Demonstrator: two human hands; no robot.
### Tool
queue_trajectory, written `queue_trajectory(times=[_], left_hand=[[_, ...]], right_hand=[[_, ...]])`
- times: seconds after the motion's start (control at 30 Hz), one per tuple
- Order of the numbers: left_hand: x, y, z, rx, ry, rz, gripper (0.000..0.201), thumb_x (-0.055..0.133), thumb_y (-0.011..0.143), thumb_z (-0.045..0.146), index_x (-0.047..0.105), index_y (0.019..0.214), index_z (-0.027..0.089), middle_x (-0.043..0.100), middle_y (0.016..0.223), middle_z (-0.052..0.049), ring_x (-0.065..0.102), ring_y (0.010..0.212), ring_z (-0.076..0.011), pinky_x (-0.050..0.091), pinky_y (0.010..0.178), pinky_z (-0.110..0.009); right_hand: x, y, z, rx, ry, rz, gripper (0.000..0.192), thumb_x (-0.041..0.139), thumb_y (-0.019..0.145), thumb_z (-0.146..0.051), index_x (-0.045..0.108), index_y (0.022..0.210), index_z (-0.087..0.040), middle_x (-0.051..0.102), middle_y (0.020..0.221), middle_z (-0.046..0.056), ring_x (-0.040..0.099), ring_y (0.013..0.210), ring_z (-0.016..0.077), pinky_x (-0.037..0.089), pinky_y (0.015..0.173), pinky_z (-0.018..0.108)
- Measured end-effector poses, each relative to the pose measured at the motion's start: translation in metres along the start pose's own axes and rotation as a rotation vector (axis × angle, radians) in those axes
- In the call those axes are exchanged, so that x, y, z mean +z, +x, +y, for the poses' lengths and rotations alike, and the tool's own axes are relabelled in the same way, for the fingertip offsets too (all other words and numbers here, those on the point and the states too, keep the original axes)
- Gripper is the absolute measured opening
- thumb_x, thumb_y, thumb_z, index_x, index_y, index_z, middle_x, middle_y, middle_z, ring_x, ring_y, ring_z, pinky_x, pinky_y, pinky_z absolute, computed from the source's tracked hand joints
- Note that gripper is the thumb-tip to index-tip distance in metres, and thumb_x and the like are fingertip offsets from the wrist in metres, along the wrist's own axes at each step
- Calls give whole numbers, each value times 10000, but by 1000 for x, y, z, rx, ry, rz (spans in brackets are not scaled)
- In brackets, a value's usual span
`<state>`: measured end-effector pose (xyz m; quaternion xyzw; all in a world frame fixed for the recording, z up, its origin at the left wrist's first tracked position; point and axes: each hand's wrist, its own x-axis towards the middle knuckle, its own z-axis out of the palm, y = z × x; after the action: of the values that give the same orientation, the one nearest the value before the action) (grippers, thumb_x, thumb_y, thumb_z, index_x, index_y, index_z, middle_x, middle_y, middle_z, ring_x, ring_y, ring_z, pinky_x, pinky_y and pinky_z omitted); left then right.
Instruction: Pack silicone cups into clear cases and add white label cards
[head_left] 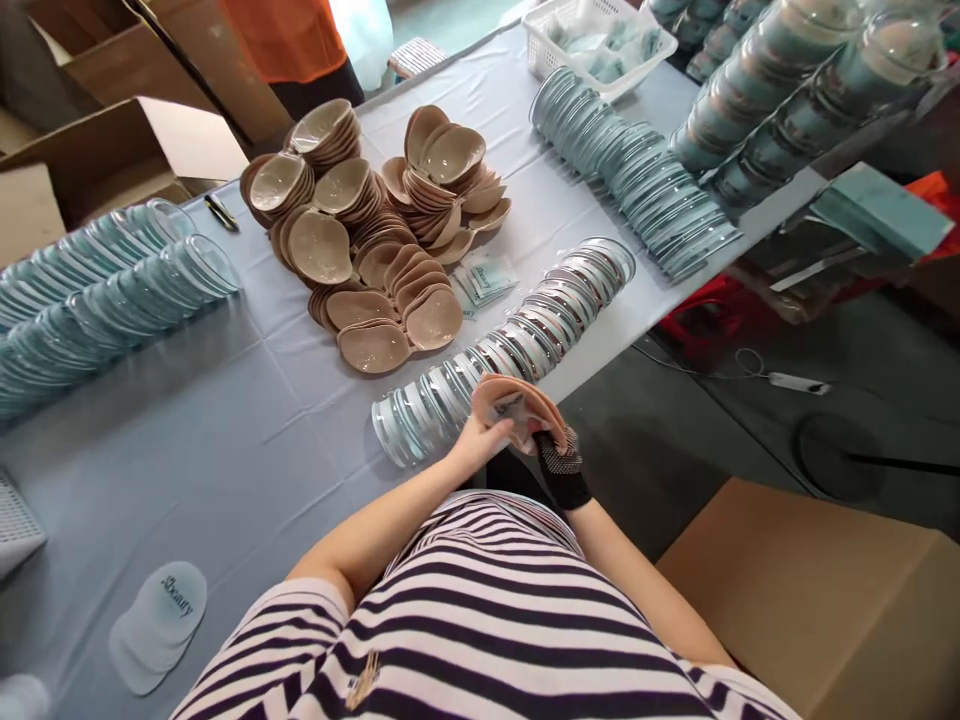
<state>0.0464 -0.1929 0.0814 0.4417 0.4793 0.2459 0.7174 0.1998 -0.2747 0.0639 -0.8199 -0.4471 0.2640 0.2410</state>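
Note:
A beige stick-on bra point(551, 412) is folded between my hands, close to my body at the table's front edge. My bare left hand point(481, 442) grips its left side, thumb on top. My right hand point(561, 465), in a black dotted glove with bare fingertips, is closed on its right side. Inside the cups lies a clear, crinkled piece with dark print point(512, 408); what it is I cannot tell. Just beyond my hands runs a row of nested clear round cases point(517, 345). Stacked beige stick-on bras point(382, 345) lie past that row, beside small printed packets point(487, 277).
More nested clear cases point(112, 290) line the left, and others point(630, 165) the back right. Round printed cards point(159, 625) lie front left. A white basket point(536, 50) stands at the back. A cardboard box point(795, 590) is at my right. Another person's orange top point(289, 40) shows behind the table.

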Motion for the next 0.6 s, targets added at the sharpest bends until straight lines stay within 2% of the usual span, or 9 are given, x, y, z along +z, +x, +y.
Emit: queue_trajectory(times=[0.07,0.13,0.23,0.3,0.37,0.47,0.6], left_hand=[[-24,25,14,217,383,62,379,610,864,356,591,1211,204,636,1202,-112,585,1130,-274,479,958,-453],[-48,52,24,368,760,54,199,541,896,254,656,1051,205,664,1101,-92,590,1092,-248,456,977,-441],[-73,80,26,481,1138,-203,145,550,893,237,691,878,209,697,971,-74,620,989,-240,465,932,-416],[-79,86,21,551,1230,-315,175,540,910,260,705,944,212,709,1022,-72,623,1013,-236,455,943,-405],[-81,86,15,601,1250,-347,232,497,936,265,706,1028,221,710,1099,-66,614,1068,-227,435,970,-397],[-79,82,11,580,1277,-391,279,463,941,253,706,1078,251,710,1140,-60,600,1108,-234,407,989,-424],[-73,81,14,475,1321,-434,351,503,903,301,650,1216,243,680,1191,-109,524,1222,-308,357,1025,-490]], right_hand=[[-11,3,9,58,0,170,345,406,913,-363,668,1020,-164,721,948,159,684,903,274,571,831,428],[-15,6,13,72,-1,303,375,388,904,-350,652,1078,-147,711,995,181,680,947,296,558,869,469],[-9,9,11,-46,-23,347,413,411,887,-346,629,1169,-138,697,1086,184,670,1023,297,544,914,458],[-1,7,7,-145,-53,355,436,440,876,-337,606,1230,-143,685,1149,171,663,1059,287,543,925,427],[7,3,4,-201,-81,363,459,463,868,-333,588,1267,-146,682,1163,164,664,1054,283,549,912,410],[14,-3,-4,-180,-96,331,493,457,868,-346,580,1295,-133,684,1147,169,662,1037,289,543,909,411],[19,-15,-13,-73,-187,83,520,431,863,-349,613,1303,-140,695,1067,165,650,993,294,519,891,399]])
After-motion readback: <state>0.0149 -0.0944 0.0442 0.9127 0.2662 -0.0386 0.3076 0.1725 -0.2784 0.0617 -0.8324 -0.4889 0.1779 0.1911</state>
